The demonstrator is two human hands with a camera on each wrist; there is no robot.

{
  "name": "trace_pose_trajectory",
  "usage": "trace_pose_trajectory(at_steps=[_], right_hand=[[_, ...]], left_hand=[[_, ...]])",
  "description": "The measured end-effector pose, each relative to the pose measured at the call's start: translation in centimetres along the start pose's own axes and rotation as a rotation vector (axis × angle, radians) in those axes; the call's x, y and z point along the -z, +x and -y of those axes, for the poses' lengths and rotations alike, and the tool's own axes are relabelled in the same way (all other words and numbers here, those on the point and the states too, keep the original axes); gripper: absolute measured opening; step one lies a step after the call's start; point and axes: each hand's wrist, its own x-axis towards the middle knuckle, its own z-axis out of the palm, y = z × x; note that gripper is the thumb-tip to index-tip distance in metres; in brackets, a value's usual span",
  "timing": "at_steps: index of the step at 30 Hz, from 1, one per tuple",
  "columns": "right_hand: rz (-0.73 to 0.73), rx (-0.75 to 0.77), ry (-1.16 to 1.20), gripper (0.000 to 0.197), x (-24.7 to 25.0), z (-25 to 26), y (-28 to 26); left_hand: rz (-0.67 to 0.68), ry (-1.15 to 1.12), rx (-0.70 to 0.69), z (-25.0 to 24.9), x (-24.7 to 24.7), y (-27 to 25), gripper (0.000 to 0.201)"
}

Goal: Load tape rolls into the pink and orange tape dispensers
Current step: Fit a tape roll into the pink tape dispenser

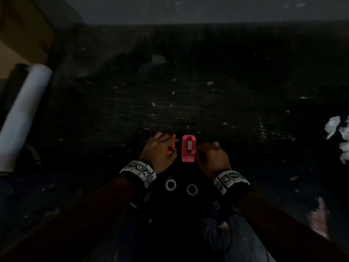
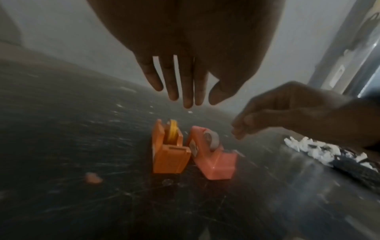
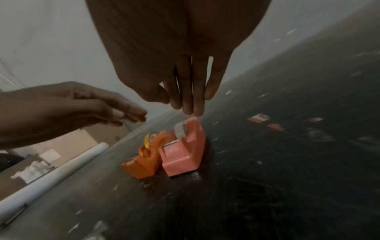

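On the dark scratched table an orange dispenser and a pink dispenser stand side by side, nearly touching. A yellow tape roll sits in the orange one, and a whitish roll sits in the pink one. My left hand hovers above the orange dispenser with straight fingers and holds nothing. My right hand hangs just over the pink dispenser, fingers straight and together, also empty. Two pale rings that look like tape rolls lie near my body.
A long white paper roll lies along the table's left edge. Crumpled white paper sits at the right edge. Small pink scraps lie beyond the dispensers, and another pink scrap lies left of the orange one.
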Motion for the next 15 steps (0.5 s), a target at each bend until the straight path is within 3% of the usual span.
trace_pose_trajectory(at_steps=[8, 15], right_hand=[[0.097, 0.063, -0.094, 0.056, -2.4, -0.7, 4.3], [0.124, 0.051, -0.073, 0.045, -2.3, -0.4, 5.6]], left_hand=[[0.285, 0.127, -0.057, 0.2, -3.0, 3.7, 0.109], [0.282, 0.083, -0.071, 0.6, -3.9, 4.8, 0.101]])
